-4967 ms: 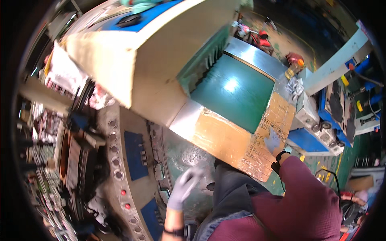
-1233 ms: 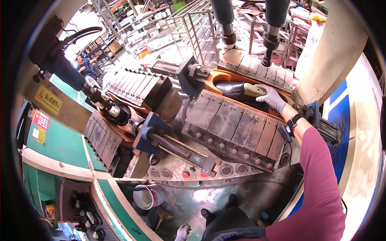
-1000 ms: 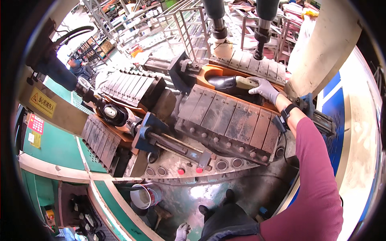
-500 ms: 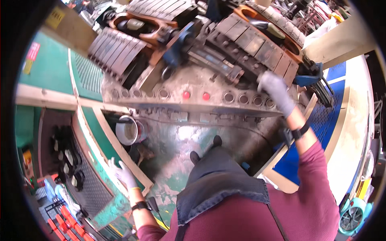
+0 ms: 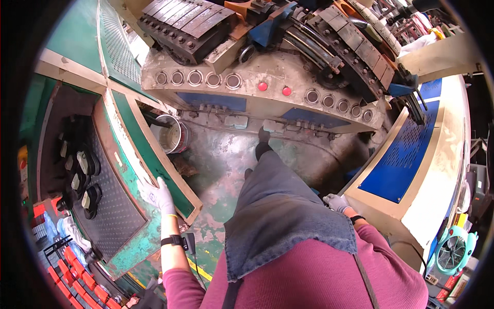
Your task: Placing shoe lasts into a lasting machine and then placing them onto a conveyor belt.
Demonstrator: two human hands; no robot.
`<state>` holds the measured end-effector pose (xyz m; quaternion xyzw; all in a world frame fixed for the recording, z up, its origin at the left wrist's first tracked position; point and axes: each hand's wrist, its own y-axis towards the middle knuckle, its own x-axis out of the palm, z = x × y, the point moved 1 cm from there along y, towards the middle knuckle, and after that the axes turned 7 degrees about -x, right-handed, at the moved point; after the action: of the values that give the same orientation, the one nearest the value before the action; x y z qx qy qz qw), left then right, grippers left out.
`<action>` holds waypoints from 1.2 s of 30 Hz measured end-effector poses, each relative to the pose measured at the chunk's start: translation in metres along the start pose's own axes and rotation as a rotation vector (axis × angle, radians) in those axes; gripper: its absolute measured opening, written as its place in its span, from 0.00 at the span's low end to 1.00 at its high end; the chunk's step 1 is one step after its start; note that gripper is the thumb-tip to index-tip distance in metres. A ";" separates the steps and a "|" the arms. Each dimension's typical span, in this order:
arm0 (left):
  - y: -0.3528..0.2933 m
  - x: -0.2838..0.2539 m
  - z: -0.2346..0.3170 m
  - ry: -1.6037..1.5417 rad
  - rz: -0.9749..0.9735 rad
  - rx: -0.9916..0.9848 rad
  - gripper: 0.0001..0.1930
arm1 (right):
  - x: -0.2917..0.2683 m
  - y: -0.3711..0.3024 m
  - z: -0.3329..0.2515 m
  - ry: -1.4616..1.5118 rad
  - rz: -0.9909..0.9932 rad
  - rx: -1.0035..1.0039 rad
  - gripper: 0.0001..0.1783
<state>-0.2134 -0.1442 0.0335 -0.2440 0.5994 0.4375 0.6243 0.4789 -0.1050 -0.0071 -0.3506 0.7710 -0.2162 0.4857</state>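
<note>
My left hand [image 5: 157, 196], in a pale work glove, lies with spread fingers at the worn green edge [image 5: 131, 170] of the left bench; it holds nothing that I can see. My right hand [image 5: 337, 202], also gloved, is low beside my hip, next to the corner of the beige cabinet with the blue perforated panel [image 5: 404, 149]. Its fingers curl inward, and what they hold, if anything, is hidden. Ahead stands a machine with a beige control console [image 5: 226, 72], bearing round buttons and two red ones. Above it sit clamp-like heads with segmented metal plates [image 5: 190, 15].
Dark parts with pale tops [image 5: 88, 162] stand on the textured mat [image 5: 110, 190] at left. A white bucket [image 5: 172, 135] is on the floor by the bench. Red bins [image 5: 77, 273] are at lower left, a turquoise fan [image 5: 453, 250] at lower right. A cable runs along the console base.
My right hand has left the machine's clamp head and dropped back beside my hip. The left hand has moved slightly up along the bench edge. My view and feet have shifted, one foot nearer the console.
</note>
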 end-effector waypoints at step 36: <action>0.164 0.032 0.088 0.227 -0.016 -0.070 0.47 | -0.512 0.557 -0.595 -0.341 0.620 -0.264 0.53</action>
<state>-0.3071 0.0187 0.0531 -0.3182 0.6488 0.4228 0.5469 -0.0972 0.6429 0.1820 -0.1913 0.7699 0.1038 0.5999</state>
